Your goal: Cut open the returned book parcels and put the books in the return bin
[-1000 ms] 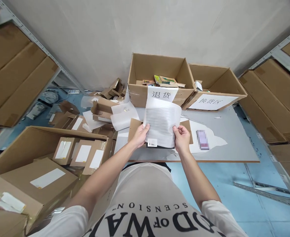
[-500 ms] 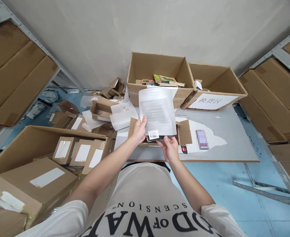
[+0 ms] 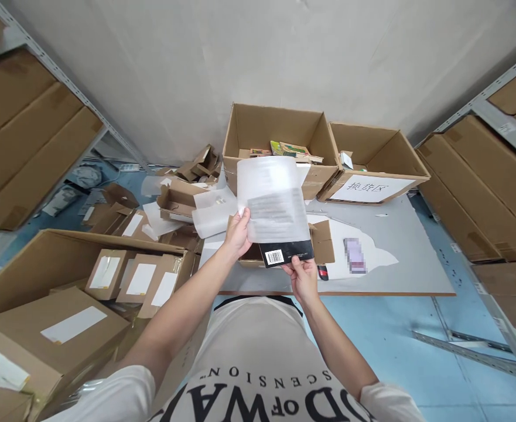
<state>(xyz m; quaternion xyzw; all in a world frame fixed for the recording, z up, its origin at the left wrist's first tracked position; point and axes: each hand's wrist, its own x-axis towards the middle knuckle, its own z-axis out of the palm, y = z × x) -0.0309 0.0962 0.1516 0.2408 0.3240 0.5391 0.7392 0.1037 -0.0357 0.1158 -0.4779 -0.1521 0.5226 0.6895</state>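
Unsleeving step: left hand [image 3: 236, 230] pinches the left edge of the white foam sleeve [image 3: 272, 199], right hand [image 3: 302, 276] grips the near end of the dark flat item [image 3: 289, 252] poking out below, held above the open small carton [image 3: 323, 240] on the table [image 3: 416, 258]. Next likely calls for pulling sleeve and item apart along their length.
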